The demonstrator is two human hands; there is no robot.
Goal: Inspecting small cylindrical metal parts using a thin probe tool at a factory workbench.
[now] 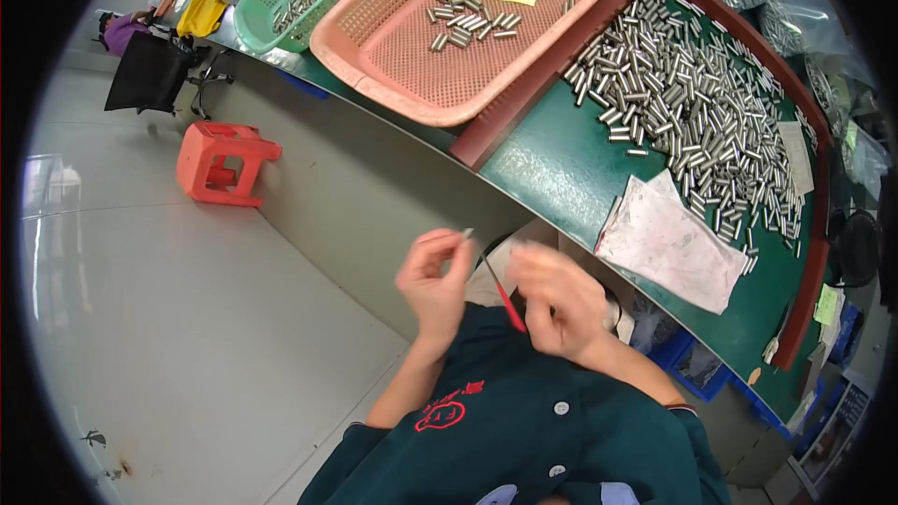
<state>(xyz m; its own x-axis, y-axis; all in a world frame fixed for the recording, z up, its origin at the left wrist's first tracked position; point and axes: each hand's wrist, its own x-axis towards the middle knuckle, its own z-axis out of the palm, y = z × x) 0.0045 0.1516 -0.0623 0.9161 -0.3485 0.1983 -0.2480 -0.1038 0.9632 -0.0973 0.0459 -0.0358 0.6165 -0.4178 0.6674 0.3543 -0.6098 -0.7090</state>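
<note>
Metal piece (469, 234) is being pinched by the left hand (436, 282), near the green tabletop (538, 164); the right hand (564, 304) is blurring beside a red-handled tool (511, 310), its grip impossible to tell. Silvery cylinders (675, 98) are lying on the tabletop; left of it, a red stool (199, 164) is standing on grey floor (196, 309).

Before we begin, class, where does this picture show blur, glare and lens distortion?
In the head view, the right hand's fingers look smeared, apparently by motion; in the head view, pale glare marks the glossy floor at far left and the green tabletop; in the head view, the red-brown rail bows near the dark right rim.
</note>
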